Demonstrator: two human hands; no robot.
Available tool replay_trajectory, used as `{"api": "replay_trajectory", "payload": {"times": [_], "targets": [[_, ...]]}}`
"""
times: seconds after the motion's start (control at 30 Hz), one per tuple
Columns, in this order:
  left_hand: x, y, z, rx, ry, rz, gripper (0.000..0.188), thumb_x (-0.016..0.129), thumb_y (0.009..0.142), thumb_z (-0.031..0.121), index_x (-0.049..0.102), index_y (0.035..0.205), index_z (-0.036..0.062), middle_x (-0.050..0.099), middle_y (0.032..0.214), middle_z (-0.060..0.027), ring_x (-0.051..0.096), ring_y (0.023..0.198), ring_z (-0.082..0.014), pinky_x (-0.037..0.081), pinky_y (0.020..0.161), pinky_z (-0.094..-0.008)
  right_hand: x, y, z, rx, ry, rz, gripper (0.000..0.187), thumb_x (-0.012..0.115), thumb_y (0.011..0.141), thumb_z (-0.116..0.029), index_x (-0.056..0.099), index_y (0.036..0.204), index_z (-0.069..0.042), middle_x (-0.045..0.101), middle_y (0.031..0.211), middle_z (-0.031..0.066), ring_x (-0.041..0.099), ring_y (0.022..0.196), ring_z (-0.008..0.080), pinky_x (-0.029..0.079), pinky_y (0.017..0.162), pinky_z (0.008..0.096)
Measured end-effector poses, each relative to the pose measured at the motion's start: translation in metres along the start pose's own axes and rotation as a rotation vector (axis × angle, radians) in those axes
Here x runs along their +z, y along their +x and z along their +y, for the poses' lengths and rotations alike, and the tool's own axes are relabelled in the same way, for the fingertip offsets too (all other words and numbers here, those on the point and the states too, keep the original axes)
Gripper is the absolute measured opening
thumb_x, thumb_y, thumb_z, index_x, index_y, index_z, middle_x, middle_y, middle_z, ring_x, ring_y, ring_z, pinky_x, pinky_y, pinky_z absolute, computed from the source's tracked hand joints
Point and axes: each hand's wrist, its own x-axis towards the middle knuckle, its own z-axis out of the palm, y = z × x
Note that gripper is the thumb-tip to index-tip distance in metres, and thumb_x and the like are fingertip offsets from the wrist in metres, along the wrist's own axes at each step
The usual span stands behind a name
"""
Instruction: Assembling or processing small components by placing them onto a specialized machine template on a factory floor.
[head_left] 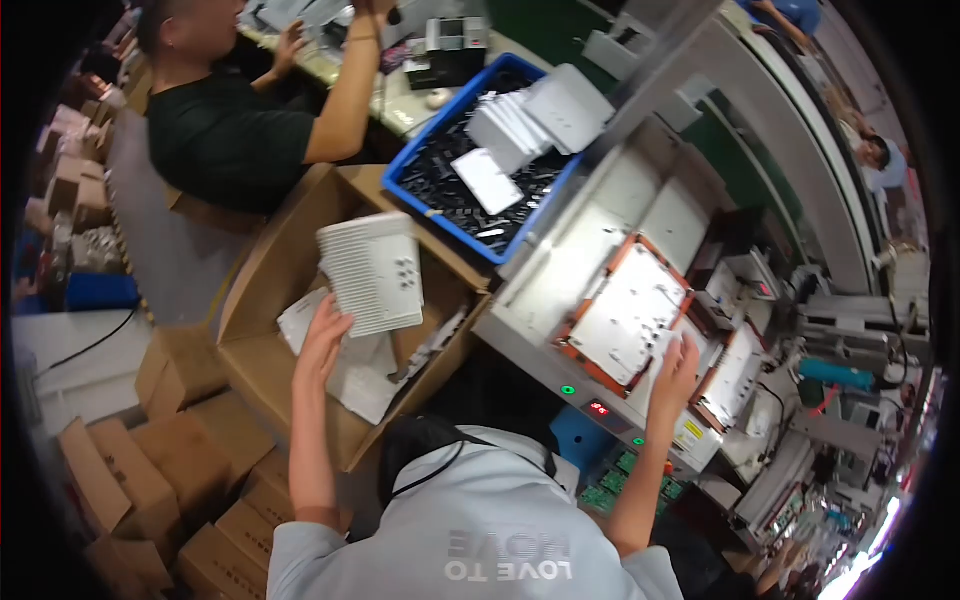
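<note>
My left hand grips the lower edge of a white ribbed plastic cover with a group of small holes. The cover is tilted above an open cardboard box, in which other flat white pieces lie. My right hand is over the work surface, fingers stretched out, with nothing visible in it. Beside its fingertips is a white panel dotted with small dark parts, set in an orange-brown frame. A second framed white panel is to its right.
A blue bin of small black parts, with white covers on top, stands beyond the box. A co-worker in a dark shirt sits at the far left. Several cardboard boxes crowd the lower left. Green circuit boards sit below the machine's front edge.
</note>
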Motion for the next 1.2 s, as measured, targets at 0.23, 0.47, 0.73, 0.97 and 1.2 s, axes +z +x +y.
{"api": "replay_trajectory", "payload": {"times": [0.23,0.47,0.73,0.97,1.2], "targets": [[0.043,-0.028,-0.027,0.009,-0.479,-0.206,0.058,0.056,0.082,-0.008,0.038,0.136,0.0042,0.052,0.129,-0.0088,0.046,0.123,-0.0222,0.031,0.108,-0.0370,0.046,0.089,0.006,-0.243,-0.279,0.121,0.030,0.052,0.096,-0.024,0.060,0.109,0.002,0.060,0.102,0.0194,0.056,0.096,0.0325,0.043,0.087,0.0381],[0.083,-0.038,-0.011,-0.070,-0.531,-0.252,0.058,0.056,0.083,-0.006,0.038,0.137,0.0034,0.053,0.128,-0.0089,0.048,0.120,-0.0224,0.035,0.104,-0.0357,0.036,0.088,0.009,-0.451,-0.430,0.179,0.018,0.049,0.097,-0.016,0.059,0.104,-0.003,0.058,0.100,0.0178,0.057,0.089,0.0371,0.047,0.077,0.0412],[0.065,-0.052,0.027,0.068,-0.554,-0.177,0.060,0.056,0.083,-0.004,0.037,0.140,0.0027,0.053,0.128,-0.0105,0.053,0.113,-0.0185,0.042,0.098,-0.0326,0.073,0.056,-0.077,-0.701,-0.282,0.024,0.024,0.057,0.090,-0.006,0.060,0.114,-0.004,0.061,0.108,0.0131,0.060,0.099,0.0261,0.044,0.088,0.0357],[0.040,-0.044,0.022,0.206,0.127,0.079,0.073,0.054,0.083,-0.001,0.024,0.149,0.0086,0.059,0.118,-0.0109,0.057,0.104,-0.0144,0.043,0.091,-0.0269,0.250,0.062,-0.117,-0.952,-0.219,-0.474,0.024,0.065,0.085,-0.019,0.061,0.105,-0.006,0.063,0.096,0.0149,0.057,0.092,0.0347,0.046,0.079,0.0416],[0.026,-0.062,0.008,0.140,-0.034,0.164,0.083,0.056,0.087,-0.001,0.008,0.152,0.0154,0.063,0.108,-0.0118,0.058,0.100,-0.0152,0.044,0.089,-0.0288,0.328,0.040,-0.125,-1.123,-0.811,-0.769,0.014,0.061,0.079,-0.011,0.063,0.093,-0.009,0.064,0.090,0.0115,0.063,0.084,0.0300,0.050,0.073,0.0419]]}}
